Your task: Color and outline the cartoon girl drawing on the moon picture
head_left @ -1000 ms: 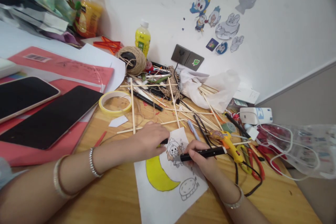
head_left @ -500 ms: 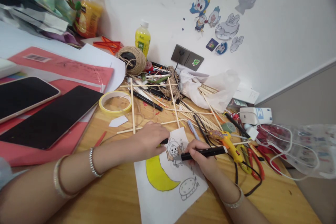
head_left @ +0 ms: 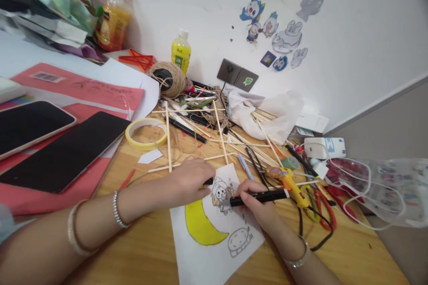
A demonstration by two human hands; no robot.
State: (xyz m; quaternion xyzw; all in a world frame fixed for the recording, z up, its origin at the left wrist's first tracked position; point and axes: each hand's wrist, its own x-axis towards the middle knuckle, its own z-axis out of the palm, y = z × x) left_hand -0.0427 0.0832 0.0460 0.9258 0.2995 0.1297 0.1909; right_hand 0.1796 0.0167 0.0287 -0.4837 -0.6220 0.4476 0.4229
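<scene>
On the wooden table lies a white sheet of paper (head_left: 194,262) bearing a yellow crescent moon, a small outlined figure with light brown patches, and an uncoloured round drawing. My right hand (head_left: 256,200) is closed around a black marker (head_left: 264,196), its tip over the small figure. At the sheet's upper left rests my left hand (head_left: 192,178), fingers curled. A short black piece, apparently a marker cap (head_left: 207,181), sticks out from under those fingers.
A yellow glue gun (head_left: 294,187), pliers and a black cable lie to the right. Behind are thin wooden sticks (head_left: 219,129), a tape roll (head_left: 147,133) and a twine spool (head_left: 170,78). Two dark phones (head_left: 70,151) lie on red folders at left; bottles stand by the wall.
The camera view has shifted very slightly. Both hands stay nearly where they were, with the marker still over the small figure.
</scene>
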